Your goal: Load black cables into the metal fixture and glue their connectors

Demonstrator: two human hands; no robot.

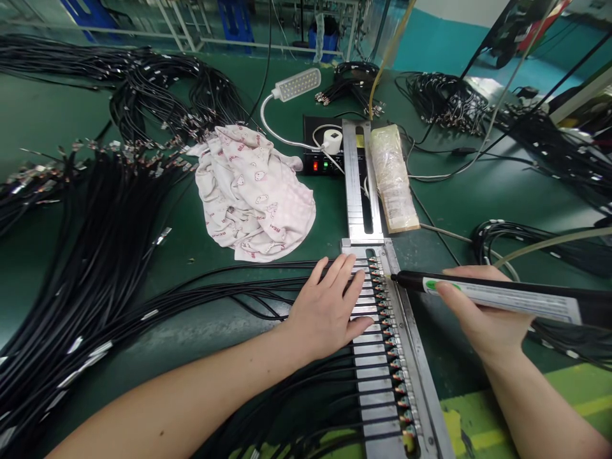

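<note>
My left hand (325, 306) lies flat, fingers spread, over the black cables (258, 286) where they cross a long metal fixture (375, 379). Side by side in its slots sits a row of cable ends with small metal connectors (393, 352). From the right, my right hand (492, 319) is closed around a thick black pen-shaped tool (507, 296) with a white label and a green sticker. Its narrow tip is at the upper connectors, just right of my left fingertips. Whether the tip touches a connector I cannot tell.
A crumpled white printed cloth (255, 194) lies left of the fixture. Behind stand a black box (315, 164) with lit switches and a gooseneck lamp (299, 85). A plastic-wrapped block (393, 178) lies beside the fixture's far end. Large cable bundles (95, 255) cover the left side.
</note>
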